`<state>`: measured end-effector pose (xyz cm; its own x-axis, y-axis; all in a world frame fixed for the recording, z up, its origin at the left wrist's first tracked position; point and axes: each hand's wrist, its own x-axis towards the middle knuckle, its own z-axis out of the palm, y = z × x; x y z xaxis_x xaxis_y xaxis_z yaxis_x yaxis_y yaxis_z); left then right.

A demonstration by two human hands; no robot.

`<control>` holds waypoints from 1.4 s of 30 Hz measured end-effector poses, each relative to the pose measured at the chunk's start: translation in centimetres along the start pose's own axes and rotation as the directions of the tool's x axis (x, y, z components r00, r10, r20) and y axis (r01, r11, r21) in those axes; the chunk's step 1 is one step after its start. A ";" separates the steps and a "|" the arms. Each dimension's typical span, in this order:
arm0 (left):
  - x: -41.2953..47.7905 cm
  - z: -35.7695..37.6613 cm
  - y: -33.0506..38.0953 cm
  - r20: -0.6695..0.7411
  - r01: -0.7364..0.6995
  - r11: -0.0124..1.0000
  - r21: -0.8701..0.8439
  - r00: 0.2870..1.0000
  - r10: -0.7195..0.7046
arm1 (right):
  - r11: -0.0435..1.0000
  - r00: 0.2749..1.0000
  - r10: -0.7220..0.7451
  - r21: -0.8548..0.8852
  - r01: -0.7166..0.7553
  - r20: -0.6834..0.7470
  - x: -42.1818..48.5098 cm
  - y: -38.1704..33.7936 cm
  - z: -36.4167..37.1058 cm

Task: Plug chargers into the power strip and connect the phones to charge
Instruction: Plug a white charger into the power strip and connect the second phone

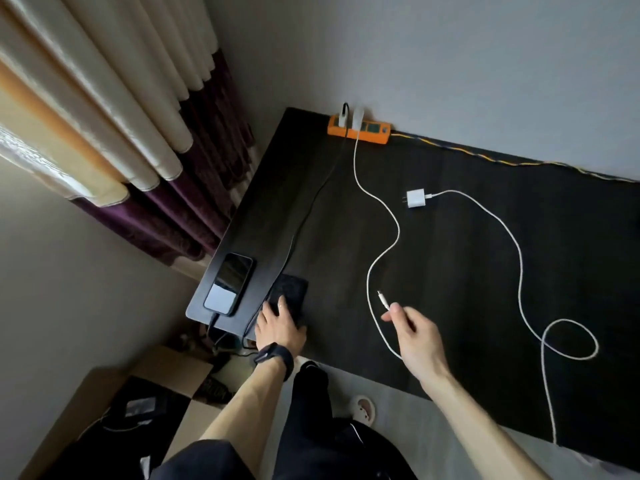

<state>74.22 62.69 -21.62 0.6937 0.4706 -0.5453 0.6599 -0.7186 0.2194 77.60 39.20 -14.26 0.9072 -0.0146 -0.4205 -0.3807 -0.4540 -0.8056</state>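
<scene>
The right hand [415, 336] pinches the white cable [367, 282] just behind its plug. The left hand [280, 325] lies flat on a dark phone [292, 288] at the near left. A hard push of the plug may slide this phone off the near edge. The black table [450, 271] stands against a grey wall [485, 64], with the orange power strip [360, 132] at its far edge and curtains [104, 98] on the left.

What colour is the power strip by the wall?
The power strip is orange, seen best in the head view.
</scene>
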 end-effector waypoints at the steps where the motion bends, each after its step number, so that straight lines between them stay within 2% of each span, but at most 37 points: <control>1: 0.4 0.2 -0.2 0.019 0.012 1.000 0.012 1.000 -0.012 | 1.000 1.000 0.003 -0.003 -0.003 0.008 -0.3 0.2 0.3; 9: 2.1 -0.6 -0.6 0.032 0.034 0.999 -0.016 0.999 -0.033 | 0.998 0.998 -0.055 0.006 0.055 0.010 -1.6 -0.4 0.2; 11: 1.9 -1.3 -0.4 0.055 0.064 0.992 -0.105 0.997 -0.059 | 0.998 0.998 -0.058 0.040 0.058 0.007 -1.7 -0.7 0.0; 12: 1.7 -1.7 -0.2 0.071 0.094 0.969 -0.230 0.994 -0.080 | 0.996 0.998 -0.069 0.050 0.069 -0.002 -1.7 -0.7 -0.1; 13: 1.4 -2.0 0.0 0.117 0.141 0.902 -0.408 0.988 -0.102 | 0.995 0.997 -0.082 0.055 0.082 -0.011 -1.8 -0.8 -0.3; 14: 1.0 -2.5 0.4 0.211 0.215 0.771 -0.599 0.972 -0.107 | 0.994 0.995 -0.093 0.059 0.094 -0.019 -2.0 -0.8 -0.4; 15: 0.5 -3.0 0.8 0.329 0.302 0.594 -0.745 0.942 -0.066 | 0.993 0.995 -0.099 0.064 0.101 -0.027 -2.0 -0.9 -0.5; 16: 0.0 -3.3 1.0 0.449 0.394 0.433 -0.811 0.893 0.028 | 0.993 0.994 -0.099 0.069 0.101 -0.036 -2.1 -0.9 -0.5; 17: -0.7 -3.7 1.2 0.524 0.462 0.318 -0.828 0.838 0.148 | 0.993 0.995 -0.092 0.069 0.095 -0.044 -2.1 -0.9 -0.6; 19: -1.5 -4.3 2.0 0.555 0.531 0.167 -0.831 0.768 0.319 | 0.994 0.997 -0.071 0.086 0.075 -0.043 -2.1 -0.9 -0.8; 21: -2.1 -4.7 3.1 0.526 0.541 0.058 -0.839 0.777 0.346 | 0.985 1.000 -0.018 0.173 0.021 -0.017 -2.1 -0.8 -0.8; 23: -2.8 -5.1 4.2 0.507 0.512 0.068 -0.856 0.806 0.305 | 0.958 0.999 0.043 0.284 -0.043 0.005 -2.2 -0.8 -1.0; 25: -3.5 -5.1 5.2 0.507 0.492 0.127 -0.862 0.822 0.261 | 0.945 0.998 0.060 0.324 -0.053 -0.011 -2.4 -0.8 -1.3; 26: -4.0 -5.0 5.6 0.501 0.486 0.125 -0.865 0.826 0.259 | 0.942 0.998 0.052 0.333 -0.042 -0.020 -2.7 -0.8 -1.6; 30: -5.3 -5.1 7.2 0.485 0.509 -0.006 -0.860 0.822 0.299 | 0.961 0.999 -0.005 0.276 0.015 -0.036 -3.7 -1.1 -2.4; 34: -6.4 -5.5 8.4 0.513 0.583 -0.135 -0.801 0.786 0.345 | 0.979 0.993 -0.084 0.177 0.097 -0.081 -5.1 -1.2 -2.8; 38: -7.5 -5.7 9.2 0.515 0.607 -0.135 -0.783 0.755 0.406 | 0.973 0.978 -0.180 0.127 0.193 -0.102 -6.7 -1.5 -2.9; 42: -8.4 -5.4 9.6 0.524 0.613 -0.134 -0.778 0.752 0.399 | 0.955 0.955 -0.271 0.088 0.282 -0.122 -7.5 -1.8 -3.1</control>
<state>76.23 54.62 -10.53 0.6340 -0.2012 -0.7467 0.5615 0.7837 0.2656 72.00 37.31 -8.36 0.9912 0.0008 -0.1324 -0.1233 -0.3590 -0.9252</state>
